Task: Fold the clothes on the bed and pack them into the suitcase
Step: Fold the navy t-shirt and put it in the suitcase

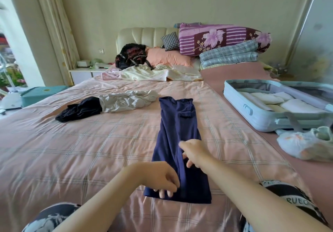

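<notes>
Folding step: the navy garment (pixel 177 132) lies lengthwise at centre of the bed (pixel 72 150), left hand (pixel 162 179) pinching its 6 o'clock hem, right hand (pixel 192 152) gripping its mid fold; next, probably double it over and carry it to the suitcase (pixel 239 103) at 3 o'clock.

Garment (pixel 177 123) on bed (pixel 72 150) centre; clothes pile (pixel 115 103) behind-left; suitcase (pixel 239 103) at right w/ stacks (pixel 270 98) inside.

navy garment (pixel 177 132), folded into a long strip, runs up from the bed's (pixel 54 150) near edge; black garment (pixel 79 110) and pale garment (pixel 126 101) lie crumpled to its left; open suitcase (pixel 239 103) at the right edge.
</notes>
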Tool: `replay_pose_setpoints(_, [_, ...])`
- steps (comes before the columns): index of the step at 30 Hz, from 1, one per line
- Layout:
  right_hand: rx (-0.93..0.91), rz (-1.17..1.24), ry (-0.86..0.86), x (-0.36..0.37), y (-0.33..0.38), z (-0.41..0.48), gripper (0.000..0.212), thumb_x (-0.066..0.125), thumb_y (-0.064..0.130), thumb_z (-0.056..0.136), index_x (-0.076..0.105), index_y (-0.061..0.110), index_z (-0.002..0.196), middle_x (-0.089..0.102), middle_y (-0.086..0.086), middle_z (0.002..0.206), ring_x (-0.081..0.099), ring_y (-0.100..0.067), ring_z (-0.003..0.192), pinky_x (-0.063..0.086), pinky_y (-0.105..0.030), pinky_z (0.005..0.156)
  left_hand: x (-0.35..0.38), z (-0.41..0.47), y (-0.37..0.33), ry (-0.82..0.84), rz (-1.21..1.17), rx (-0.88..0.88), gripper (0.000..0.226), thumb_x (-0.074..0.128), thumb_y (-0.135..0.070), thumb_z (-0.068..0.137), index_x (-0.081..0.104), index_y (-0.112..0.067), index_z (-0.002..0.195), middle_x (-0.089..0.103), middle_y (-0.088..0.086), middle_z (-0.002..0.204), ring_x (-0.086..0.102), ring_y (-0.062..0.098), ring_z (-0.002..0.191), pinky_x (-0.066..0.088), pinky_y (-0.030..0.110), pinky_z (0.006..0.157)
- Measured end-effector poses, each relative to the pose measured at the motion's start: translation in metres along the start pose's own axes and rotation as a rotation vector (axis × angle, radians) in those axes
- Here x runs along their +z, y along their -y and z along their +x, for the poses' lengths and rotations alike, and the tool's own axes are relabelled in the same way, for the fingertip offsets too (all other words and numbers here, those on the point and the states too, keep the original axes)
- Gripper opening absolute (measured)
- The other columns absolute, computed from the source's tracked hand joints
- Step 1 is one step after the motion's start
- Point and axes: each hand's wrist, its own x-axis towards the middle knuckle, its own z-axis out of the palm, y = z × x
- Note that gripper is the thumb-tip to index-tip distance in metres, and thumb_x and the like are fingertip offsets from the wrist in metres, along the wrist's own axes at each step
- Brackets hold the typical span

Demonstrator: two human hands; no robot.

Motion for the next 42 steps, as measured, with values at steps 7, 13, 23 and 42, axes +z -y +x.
replay_pose_setpoints(7, [-0.245,-0.265,-0.077,0.008,-0.024,0.002,0.051,0.059,0.029,0.091,0.043,0.025,0.139,0.059,0.005,0.080,0.061,-0.014,0.075,0.052,-0.032,0.068,-0.008,0.005,0.033,-0.516,0.189,0.082,0.014,0.066,-0.030,0.084,0.067,-0.034,0.098,0.064,-0.015,0.091,0.059,0.005,0.085,0.049,0.027,0.082])
replay_pose_setpoints(13, [-0.336,-0.701,-0.090,-0.003,-0.038,-0.011,0.049,0.056,0.030,0.099,0.030,0.023,0.140,0.058,0.001,0.087,0.060,-0.020,0.074,0.050,-0.036,0.065,0.007,0.004,0.058,-0.299,0.508,0.037,0.076,0.079,-0.055,0.053,0.043,-0.041,0.118,0.033,-0.017,0.117,0.033,0.008,0.111,0.046,0.031,0.089])
replay_pose_setpoints(23, [-0.830,-1.068,0.184,0.003,-0.056,-0.031,0.048,0.069,0.045,0.073,0.051,0.029,0.114,0.044,0.007,0.111,0.047,-0.015,0.099,0.040,-0.029,0.083,0.013,-0.001,0.051,-0.459,0.296,0.071,0.025,0.063,-0.012,0.073,0.071,-0.022,0.094,0.057,-0.015,0.086,0.050,0.000,0.075,0.034,0.006,0.065])
replay_pose_setpoints(42, [-0.382,-0.382,0.003,-0.049,0.026,0.089,0.022,0.050,0.020,0.094,0.069,0.030,0.088,0.070,0.005,0.078,0.063,-0.016,0.061,0.052,-0.032,0.062,-0.110,0.072,0.044,-0.550,-0.162,0.004,0.021,0.059,-0.005,0.088,0.073,-0.020,0.087,0.074,-0.003,0.081,0.070,0.017,0.079,0.056,0.027,0.079])
